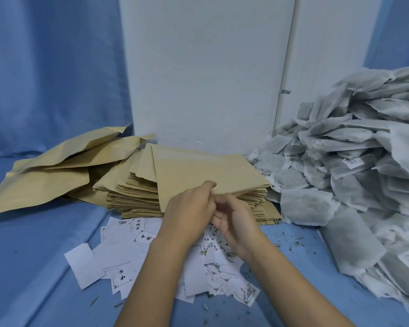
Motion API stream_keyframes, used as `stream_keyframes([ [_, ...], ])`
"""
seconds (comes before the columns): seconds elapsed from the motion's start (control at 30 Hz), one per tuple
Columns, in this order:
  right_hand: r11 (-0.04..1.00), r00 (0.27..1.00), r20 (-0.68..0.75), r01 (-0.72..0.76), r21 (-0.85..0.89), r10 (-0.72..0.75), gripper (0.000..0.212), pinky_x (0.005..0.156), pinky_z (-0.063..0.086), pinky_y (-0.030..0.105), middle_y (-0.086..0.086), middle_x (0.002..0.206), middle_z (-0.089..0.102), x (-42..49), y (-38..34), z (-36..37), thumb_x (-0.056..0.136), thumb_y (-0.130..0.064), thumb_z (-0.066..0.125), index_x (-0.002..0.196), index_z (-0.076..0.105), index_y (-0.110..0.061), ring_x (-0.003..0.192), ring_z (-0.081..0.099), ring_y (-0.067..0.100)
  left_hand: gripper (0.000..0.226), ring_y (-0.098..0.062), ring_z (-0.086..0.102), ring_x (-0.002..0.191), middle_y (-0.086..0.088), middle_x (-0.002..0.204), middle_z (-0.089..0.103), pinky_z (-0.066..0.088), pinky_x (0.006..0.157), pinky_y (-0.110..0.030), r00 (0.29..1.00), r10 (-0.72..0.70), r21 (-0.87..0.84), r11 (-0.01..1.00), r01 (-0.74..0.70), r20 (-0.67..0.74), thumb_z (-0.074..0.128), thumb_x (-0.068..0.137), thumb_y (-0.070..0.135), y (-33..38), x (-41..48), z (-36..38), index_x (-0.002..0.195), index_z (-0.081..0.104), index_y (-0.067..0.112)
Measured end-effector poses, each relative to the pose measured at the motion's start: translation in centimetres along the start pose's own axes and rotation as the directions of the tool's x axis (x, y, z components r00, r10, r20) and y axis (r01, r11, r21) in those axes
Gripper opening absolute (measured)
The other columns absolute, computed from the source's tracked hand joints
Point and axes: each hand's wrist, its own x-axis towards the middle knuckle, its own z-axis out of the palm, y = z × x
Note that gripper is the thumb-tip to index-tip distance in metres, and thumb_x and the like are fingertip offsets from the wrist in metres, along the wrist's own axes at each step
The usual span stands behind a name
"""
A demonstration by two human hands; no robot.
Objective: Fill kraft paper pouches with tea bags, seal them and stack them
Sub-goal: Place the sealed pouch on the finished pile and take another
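Note:
A thick stack of flat kraft paper pouches (137, 197) lies in the middle of the blue surface. The top pouch (198, 171) is lifted at its near edge. My left hand (189, 213) pinches that near edge with thumb and fingers. My right hand (234, 220) sits just below the same edge, palm turned up, fingers curled under the pouch's lip. A big heap of grey tea bags (354, 175) fills the right side, beside the stack.
Larger loose kraft pouches (52, 171) lie spread at the left. White printed paper slips (132, 251) are scattered in front of the stack, under my forearms. Tea crumbs dot the blue cloth (33, 267). A white panel (206, 79) stands behind.

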Motion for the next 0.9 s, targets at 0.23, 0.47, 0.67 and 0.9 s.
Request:
stream_keyframes([
  [0.23, 0.998, 0.987, -0.160, 0.023, 0.055, -0.014, 0.021, 0.055, 0.056, 0.026, 0.008, 0.056, 0.063, 0.4, 0.1, -0.2, 0.088, 0.010, 0.040, 0.074, 0.049, -0.002, 0.054, 0.065, 0.017, 0.049, -0.030, 0.059, 0.103, -0.003, 0.115, 0.066, 0.045, 0.083, -0.039, 0.997, 0.080, -0.032, 0.996, -0.080, -0.013, 0.041, 0.097, 0.018, 0.5, 0.0, 0.5, 0.144, 0.031, 0.028],
  [0.47, 0.989, 0.944, -0.316, 0.058, -0.138, -0.099, 0.031, 0.044, 0.048, 0.019, -0.006, 0.037, 0.036, 0.6, 0.1, -0.5, 0.081, 0.013, 0.041, 0.062, 0.038, -0.011, 0.031, 0.038, 0.008, 0.051, -0.033, 0.060, 0.096, -0.004, 0.109, 0.067, 0.045, 0.077, -0.041, 0.994, 0.038, -0.022, 0.999, -0.040, -0.106, 0.038, 0.098, 0.015, 1.3, -0.3, 1.3, 0.145, 0.027, 0.027],
  [0.67, 0.998, 0.970, -0.236, 0.050, -0.039, -0.058, 0.018, 0.055, 0.056, 0.025, 0.004, 0.055, 0.063, 0.2, -0.2, -0.2, 0.087, 0.008, 0.045, 0.076, 0.057, 0.000, 0.048, 0.062, 0.012, 0.055, -0.029, 0.060, 0.102, 0.000, 0.117, 0.065, 0.046, 0.079, -0.037, 0.989, 0.061, -0.003, 0.998, -0.062, -0.132, 0.045, 0.093, 0.017, 1.5, -0.1, 0.6, 0.145, 0.031, 0.030],
  [0.9, 0.999, 0.947, -0.320, 0.010, 0.053, 0.008, 0.021, 0.054, 0.059, 0.031, 0.024, 0.102, 0.066, 0.7, -2.1, -1.3, 0.098, -0.014, 0.043, 0.113, 0.055, -0.004, 0.080, 0.069, 0.029, 0.059, -0.026, 0.064, 0.105, -0.008, 0.120, 0.066, 0.044, 0.075, -0.038, 0.914, 0.105, 0.104, 0.992, -0.069, -0.392, 0.059, 0.065, -0.017, -0.7, -0.9, -1.0, 0.120, 0.063, 0.005],
])
